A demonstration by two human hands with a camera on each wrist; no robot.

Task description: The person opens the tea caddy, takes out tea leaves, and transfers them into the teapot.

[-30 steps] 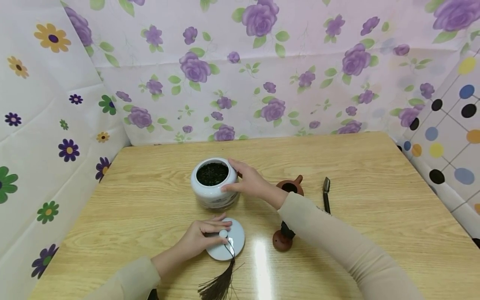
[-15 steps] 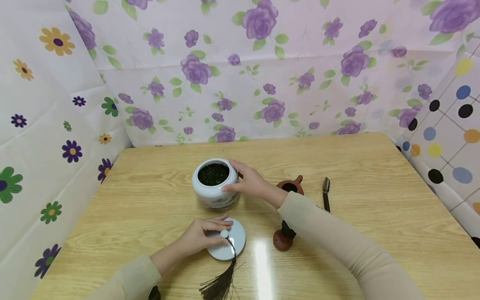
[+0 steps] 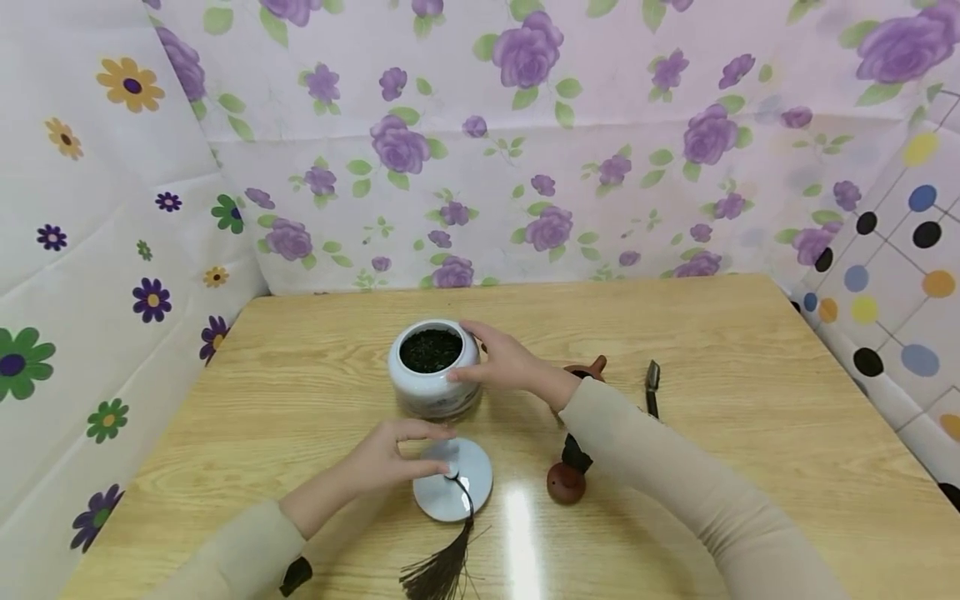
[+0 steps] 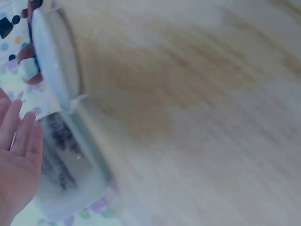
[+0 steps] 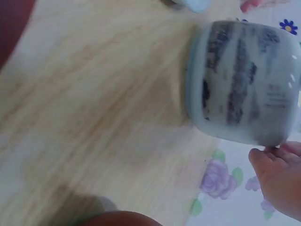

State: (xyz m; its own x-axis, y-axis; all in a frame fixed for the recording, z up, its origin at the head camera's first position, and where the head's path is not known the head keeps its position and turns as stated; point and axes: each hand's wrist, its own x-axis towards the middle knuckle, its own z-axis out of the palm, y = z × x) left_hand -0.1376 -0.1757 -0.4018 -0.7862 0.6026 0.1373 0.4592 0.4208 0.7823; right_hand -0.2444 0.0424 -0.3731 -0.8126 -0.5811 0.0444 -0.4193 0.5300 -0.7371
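A white lidless tea jar (image 3: 431,396) filled with dark tea leaves stands upright on the table; its printed side (image 5: 244,84) faces the right wrist view. My right hand (image 3: 504,360) holds the jar at its right rim, thumb in front and a finger behind. In front of the jar, a pale round lid (image 3: 450,504) lies flat with its knob up and a dark tassel (image 3: 438,567) trailing forward. Over the lid, my left hand (image 3: 393,457) has thumb and fingers apart, the thumb beside the knob. Its fingers look fairly straight in the left wrist view.
Right of the jar, a reddish-brown teapot (image 3: 597,367) is partly covered by my right sleeve. A small reddish-brown round piece (image 3: 566,483) lies nearer. Further right lies a dark-handled tool with a metal tip (image 3: 653,379). Flowered cloth (image 3: 495,208) stands behind the table.
My left hand has spread its fingers from the lid's knob and drawn back slightly left. Lid and jar stay in place on the table. The right hand keeps its hold.
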